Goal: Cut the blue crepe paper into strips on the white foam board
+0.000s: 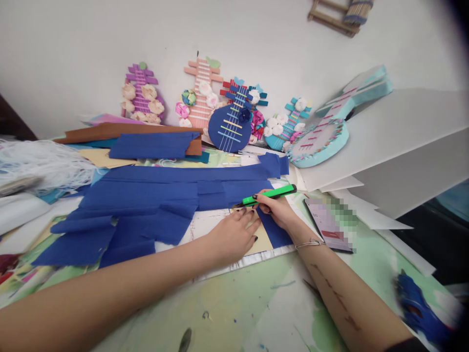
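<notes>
My right hand grips a green utility knife, its tip low near the top edge of a pale yellow card. My left hand lies with fingers spread on that card, fingertips close to the knife's tip. Beneath the card, to its right, shows dark blue crepe paper. More blue paper strips spread leftward across a white board. The blade's contact with the paper is too small to make out.
Several decorated paper lutes lean along the wall. White shredded paper heaps at the left. A phone lies right of my wrist, and a blue glue gun sits at the lower right. Grey boards stand behind.
</notes>
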Tool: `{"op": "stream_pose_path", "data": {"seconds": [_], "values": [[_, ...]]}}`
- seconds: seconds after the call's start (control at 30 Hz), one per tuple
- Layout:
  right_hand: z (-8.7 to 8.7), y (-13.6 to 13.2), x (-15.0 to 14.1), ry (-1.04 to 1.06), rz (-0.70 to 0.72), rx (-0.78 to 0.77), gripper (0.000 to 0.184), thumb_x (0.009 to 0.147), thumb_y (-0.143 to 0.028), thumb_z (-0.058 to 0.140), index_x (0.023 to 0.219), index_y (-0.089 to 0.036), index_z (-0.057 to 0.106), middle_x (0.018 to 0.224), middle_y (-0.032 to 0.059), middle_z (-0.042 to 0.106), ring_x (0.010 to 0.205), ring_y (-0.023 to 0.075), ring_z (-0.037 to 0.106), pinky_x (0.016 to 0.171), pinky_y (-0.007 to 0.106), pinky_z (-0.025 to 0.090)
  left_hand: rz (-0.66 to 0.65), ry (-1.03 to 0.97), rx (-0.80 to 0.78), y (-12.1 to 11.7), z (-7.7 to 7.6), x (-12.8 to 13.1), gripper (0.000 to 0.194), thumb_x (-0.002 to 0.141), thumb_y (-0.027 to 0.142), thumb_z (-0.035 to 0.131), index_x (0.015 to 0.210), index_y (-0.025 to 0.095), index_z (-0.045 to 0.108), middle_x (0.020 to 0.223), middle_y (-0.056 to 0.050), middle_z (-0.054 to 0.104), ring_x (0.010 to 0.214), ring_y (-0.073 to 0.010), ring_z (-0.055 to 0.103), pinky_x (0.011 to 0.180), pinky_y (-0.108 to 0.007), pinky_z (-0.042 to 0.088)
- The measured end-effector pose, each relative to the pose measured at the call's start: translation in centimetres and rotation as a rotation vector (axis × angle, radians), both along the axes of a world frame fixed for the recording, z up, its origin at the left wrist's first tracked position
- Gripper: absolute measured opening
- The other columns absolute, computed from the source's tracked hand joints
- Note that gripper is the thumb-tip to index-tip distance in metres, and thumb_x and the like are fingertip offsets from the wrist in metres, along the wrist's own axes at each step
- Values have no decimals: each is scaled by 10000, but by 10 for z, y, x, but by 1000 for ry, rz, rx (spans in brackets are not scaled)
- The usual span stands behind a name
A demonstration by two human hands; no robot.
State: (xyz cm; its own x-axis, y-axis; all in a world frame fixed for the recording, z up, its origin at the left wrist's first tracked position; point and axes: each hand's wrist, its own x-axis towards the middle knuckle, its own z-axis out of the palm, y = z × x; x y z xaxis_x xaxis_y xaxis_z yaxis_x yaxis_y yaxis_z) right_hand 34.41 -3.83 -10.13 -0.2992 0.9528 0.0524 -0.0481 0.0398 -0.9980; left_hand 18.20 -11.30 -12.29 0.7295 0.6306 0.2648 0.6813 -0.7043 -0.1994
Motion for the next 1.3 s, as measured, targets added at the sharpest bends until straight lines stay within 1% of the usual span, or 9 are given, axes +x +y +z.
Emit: {"op": "stream_pose_path", "data": {"seconds": [0.13,0.3,0.47,0.63,0.8,1.0,1.2,1.3], "values": [[0,1,2,0,-24,-8,252,657,-345,741,632,-165,566,532,6,605,431,56,355,406,233,202,0,3,-17,0,1,0,463,984,315,327,1362,59,406,1397,-190,441,1301,-304,402,1070,-429,297],[1,1,3,-24,-15,-3,237,667,-331,735,635,-167,567,541,8,613,436,59,369,408,231,211,4,-17,-29,-1,2,0,459,982,307,328,1369,69,397,1405,-183,435,1304,-304,399,1074,-430,289],[1,1,4,-1,-21,-16,248,656,-333,745,641,-169,559,533,7,604,433,57,364,407,230,209,4,-42,-36,-1,1,-1,453,980,312,336,1361,77,405,1408,-181,432,1312,-289,392,1078,-416,280],[0,2,6,26,-19,-22,257,658,-333,749,632,-166,555,524,5,596,432,57,359,408,230,206,6,-25,-9,0,1,-1,449,980,318,328,1347,77,421,1389,-186,453,1293,-290,417,1079,-409,287],[0,2,7,15,-9,-26,253,656,-324,751,643,-168,552,525,2,594,429,59,375,407,229,204,-6,-26,-1,0,0,-1,453,981,307,319,1358,71,407,1408,-190,427,1306,-301,397,1076,-423,290],[2,1,8,-13,-3,-6,265,656,-348,747,651,-171,550,536,-1,598,424,57,371,405,228,205,-5,-42,-9,0,0,-1,450,983,316,312,1358,83,404,1410,-176,430,1315,-273,388,1082,-414,282],[4,0,9,6,-28,-26,251,644,-326,753,642,-168,558,526,5,597,434,61,384,410,222,214,-3,-17,-3,-1,2,-1,449,981,309,333,1339,55,430,1373,-203,465,1294,-292,415,1081,-407,282],[4,0,8,9,-18,-28,244,644,-316,754,644,-167,561,518,4,597,436,63,386,410,221,220,-5,-27,0,0,1,-1,450,981,311,325,1344,63,423,1383,-195,456,1297,-297,410,1080,-416,285]]}}
